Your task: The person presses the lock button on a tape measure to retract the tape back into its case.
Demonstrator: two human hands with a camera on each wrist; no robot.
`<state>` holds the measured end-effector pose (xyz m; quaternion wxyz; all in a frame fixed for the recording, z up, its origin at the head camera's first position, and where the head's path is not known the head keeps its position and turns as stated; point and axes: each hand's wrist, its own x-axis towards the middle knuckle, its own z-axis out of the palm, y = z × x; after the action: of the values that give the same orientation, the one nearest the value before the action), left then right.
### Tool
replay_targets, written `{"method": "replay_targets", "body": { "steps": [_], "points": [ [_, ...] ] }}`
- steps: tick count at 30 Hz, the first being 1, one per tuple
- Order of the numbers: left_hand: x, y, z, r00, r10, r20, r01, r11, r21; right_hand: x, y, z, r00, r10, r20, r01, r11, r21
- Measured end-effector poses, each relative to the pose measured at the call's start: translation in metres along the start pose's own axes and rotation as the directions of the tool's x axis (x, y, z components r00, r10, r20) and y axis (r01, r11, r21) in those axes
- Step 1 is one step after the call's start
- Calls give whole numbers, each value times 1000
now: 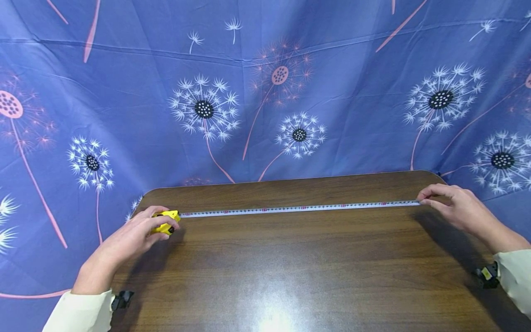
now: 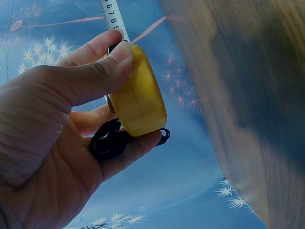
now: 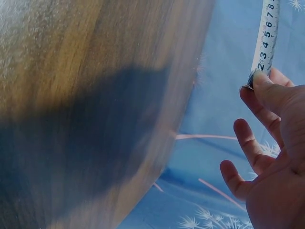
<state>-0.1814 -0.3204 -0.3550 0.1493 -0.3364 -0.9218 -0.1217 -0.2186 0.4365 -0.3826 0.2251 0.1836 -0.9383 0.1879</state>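
A yellow tape measure [image 2: 143,95] is gripped in my left hand [image 1: 134,230], thumb on its top side and fingers beneath. A black strap [image 2: 108,143] hangs from its case against the fingers. From the case a white blade [image 1: 286,209] with black and red markings runs straight across to the right. My right hand [image 1: 462,207] pinches the blade's free end between thumb and index finger, right at the metal end hook [image 3: 249,86]. The other fingers of that hand are spread apart. In the head view the blade stretches over the back part of the table.
A brown wooden table [image 1: 265,258] with rounded back corners lies below both hands, with their shadows on it. Behind it hangs a blue cloth [image 1: 356,92] printed with dandelions. Black straps with devices [image 1: 487,275] sit at both sleeve cuffs.
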Motion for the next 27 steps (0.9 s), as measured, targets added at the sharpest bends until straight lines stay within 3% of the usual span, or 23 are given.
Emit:
{"method": "replay_targets", "body": {
  "steps": [18,22,27],
  "points": [
    [-1,-1,1,998,49,-24,-48,998,27,-1,1,1,1000,-11,4,11,1000,-11],
    [-1,1,0,1000,13,-10,-13,1000,5,0,1,1,1000,-30,3,30,1000,-2],
    [0,3,-4,995,-85,61,87,995,-40,1,-1,2,1000,-23,-2,23,1000,10]
  ]
}}
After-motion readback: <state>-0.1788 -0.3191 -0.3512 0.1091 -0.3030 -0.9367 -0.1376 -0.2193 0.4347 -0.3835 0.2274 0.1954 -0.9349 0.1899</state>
